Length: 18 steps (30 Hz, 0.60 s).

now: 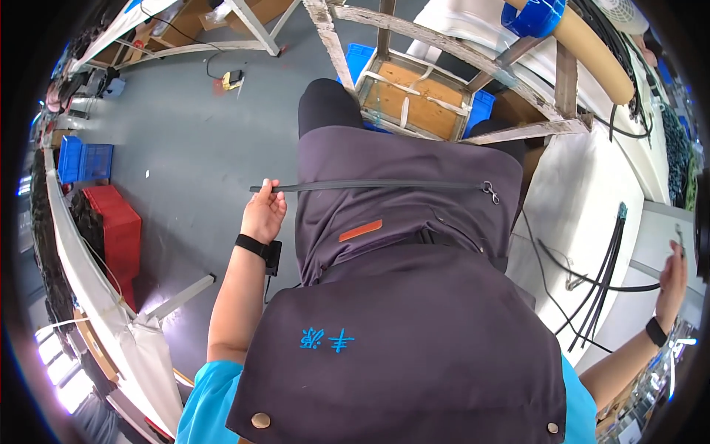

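Observation:
Across the lap of my dark apron [414,296] lies a flat black strap [377,183], with a silver swivel clasp [491,194] at its right end. My left hand [266,213] pinches the strap near its left end, its fingers curled. Far out to the right, my right hand [671,280] is raised and closed on a small metal clasp [679,232] that sticks up from the fingertips. A black cord [629,285] runs up to that hand; whether the clasp is attached to it I cannot tell.
Several black straps [606,266] hang over a white surface [551,207] on the right. Ahead stands a worn metal frame [444,29] with a cardboard tube [592,52] above it. Blue crates [87,159] and a red bin [115,237] stand at left.

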Available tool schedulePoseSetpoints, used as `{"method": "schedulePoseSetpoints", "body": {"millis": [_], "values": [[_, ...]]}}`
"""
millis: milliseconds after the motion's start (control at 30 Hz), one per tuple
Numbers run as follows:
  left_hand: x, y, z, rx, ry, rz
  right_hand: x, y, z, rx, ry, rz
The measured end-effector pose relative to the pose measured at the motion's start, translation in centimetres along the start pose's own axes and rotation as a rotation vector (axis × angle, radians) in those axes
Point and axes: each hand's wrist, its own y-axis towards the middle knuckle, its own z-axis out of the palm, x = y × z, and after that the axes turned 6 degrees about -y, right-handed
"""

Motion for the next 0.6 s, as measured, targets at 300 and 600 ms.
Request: {"method": "schedulePoseSetpoints", "body": {"millis": [300,600], "values": [[-2.4,3.8,-2.9,-0.056,0.047,0.02,6.5,-4.0,6.4,0.526,0.87,-0.055],[-3.3,4.2,-3.9,-0.034,-0.048,-0.017,12.8,-8.9,21.6,1.081,0.887,0.17]]}}
